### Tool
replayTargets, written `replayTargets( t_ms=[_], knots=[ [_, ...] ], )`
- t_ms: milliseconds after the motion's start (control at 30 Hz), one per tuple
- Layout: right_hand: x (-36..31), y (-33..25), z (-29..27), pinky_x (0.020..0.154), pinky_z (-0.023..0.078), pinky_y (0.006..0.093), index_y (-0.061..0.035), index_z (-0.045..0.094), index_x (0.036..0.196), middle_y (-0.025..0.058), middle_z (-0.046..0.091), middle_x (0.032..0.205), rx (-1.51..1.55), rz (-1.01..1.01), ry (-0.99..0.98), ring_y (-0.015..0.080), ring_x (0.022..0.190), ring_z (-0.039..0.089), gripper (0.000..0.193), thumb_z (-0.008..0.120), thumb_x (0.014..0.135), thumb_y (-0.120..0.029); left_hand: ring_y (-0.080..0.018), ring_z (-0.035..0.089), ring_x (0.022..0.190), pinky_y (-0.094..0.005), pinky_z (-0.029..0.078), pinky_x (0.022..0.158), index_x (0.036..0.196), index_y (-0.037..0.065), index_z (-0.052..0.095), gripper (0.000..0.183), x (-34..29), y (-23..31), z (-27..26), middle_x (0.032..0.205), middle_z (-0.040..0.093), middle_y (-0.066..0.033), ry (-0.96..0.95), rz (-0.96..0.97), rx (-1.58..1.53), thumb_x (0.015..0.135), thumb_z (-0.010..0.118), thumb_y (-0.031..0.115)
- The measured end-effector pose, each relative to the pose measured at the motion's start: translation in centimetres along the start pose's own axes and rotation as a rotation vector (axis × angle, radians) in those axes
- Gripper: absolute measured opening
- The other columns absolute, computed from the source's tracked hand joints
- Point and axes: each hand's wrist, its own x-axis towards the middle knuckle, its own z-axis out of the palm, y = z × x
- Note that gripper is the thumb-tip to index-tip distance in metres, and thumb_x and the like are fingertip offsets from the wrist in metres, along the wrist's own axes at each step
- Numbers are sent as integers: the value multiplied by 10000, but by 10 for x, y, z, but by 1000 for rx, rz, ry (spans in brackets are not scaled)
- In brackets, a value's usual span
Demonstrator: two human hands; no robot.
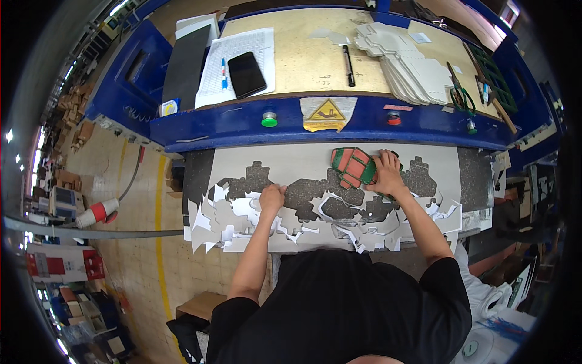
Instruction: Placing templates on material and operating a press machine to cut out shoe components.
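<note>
A grey-white board sheet [277, 159] lies on the dark bed of a blue press, with several box-shaped holes cut through it. My right hand [387, 173] grips the right end of a cutting die [353, 167] that has red panels and green edges. The die rests on the upper part of the sheet. My left hand [273, 197] is closed at the edge of the cut-outs, left of the die; whatever its fingers pinch is hidden. Torn white scraps [247, 208] curl up along the sheet's near side.
The press's blue beam [242, 130] crosses beyond the sheet, bearing a green button [269, 119] and a red button [394, 118]. Above it, a wooden top holds a phone [247, 75], a marker [348, 65], stacked cut blanks [412, 70] and scissors [462, 97].
</note>
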Motion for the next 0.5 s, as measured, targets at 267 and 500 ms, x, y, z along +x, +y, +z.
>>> replayTargets(
  t_ms=[267,500],
  knots=[
    [19,-11,-14,1071,315,492,3,548,1241,178,598,1145,-2,-93,-137,348,1181,490,954,844,450,-440,-370,662,1017,-473,521,866,951,29,720,381,-17,11,-22,1026,706,-197,-218,-160,71,938,603,391],
    [20,-51,-39,1036,331,488,-6,587,1197,178,598,1147,-6,-218,-30,347,1174,501,928,835,402,-415,-327,642,1070,-449,481,909,995,69,742,334,-34,9,-17,1093,688,-152,-259,-42,235,892,648,373]
  ],
)
